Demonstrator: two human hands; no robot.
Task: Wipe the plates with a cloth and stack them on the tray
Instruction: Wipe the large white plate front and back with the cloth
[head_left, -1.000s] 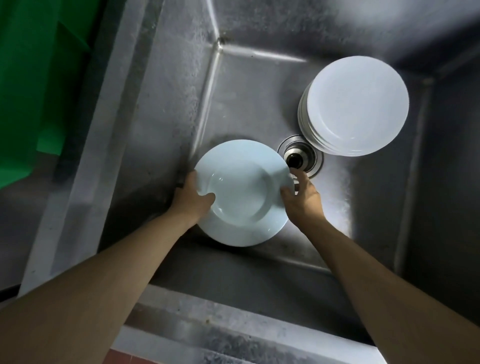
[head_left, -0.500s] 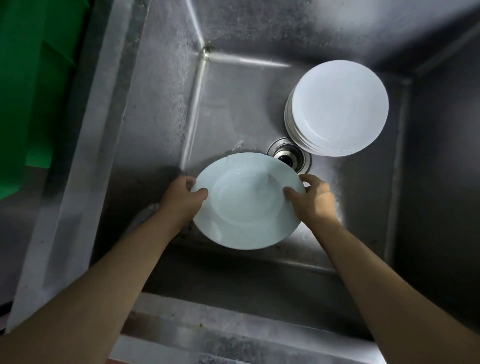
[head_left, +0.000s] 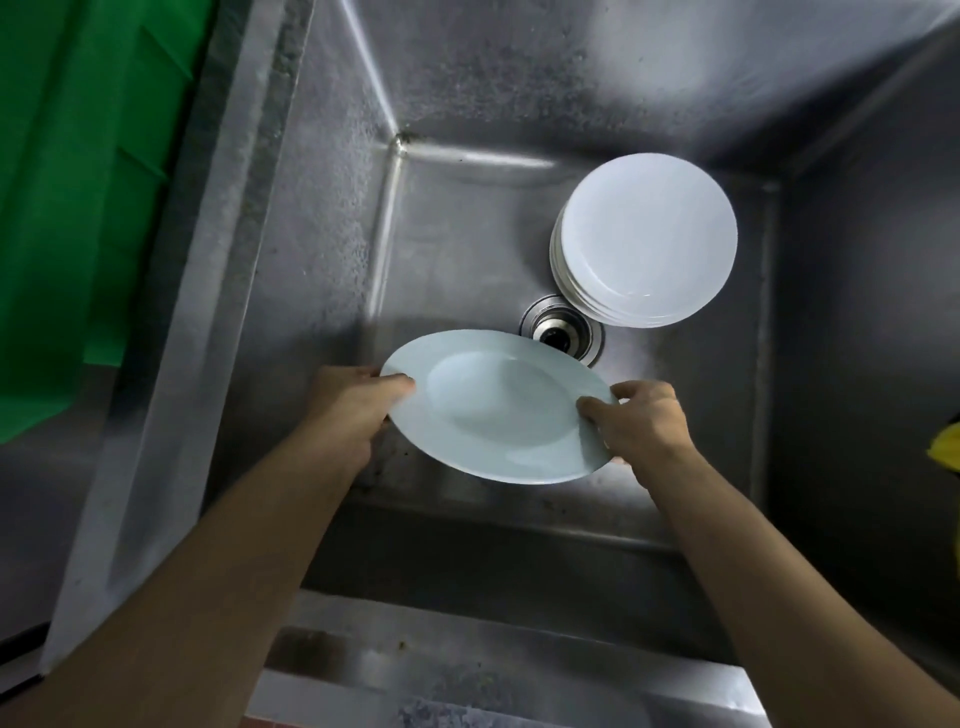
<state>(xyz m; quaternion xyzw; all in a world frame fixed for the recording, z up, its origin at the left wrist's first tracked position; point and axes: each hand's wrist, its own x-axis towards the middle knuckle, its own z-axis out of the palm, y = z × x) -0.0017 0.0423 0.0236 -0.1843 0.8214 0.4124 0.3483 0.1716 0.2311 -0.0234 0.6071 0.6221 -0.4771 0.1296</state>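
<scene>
And the fingers (head_left: 397, 387) of the left hand (head_left: 345, 410) are clamped on the plate (head_left: 498, 410) at its left rim, while the right hand (head_left: 644, 426) pinches the right rim, thumbs on top. The plate hangs tilted by the sink (head_left: 322, 260)'s near edge, just short of the drain (head_left: 563, 332). The stack of plates (head_left: 644, 239) sits in the far right corner. My call: grip firmly with both hands, since the plate may be slick. No cloth or tray in view, and no writing to read.
</scene>
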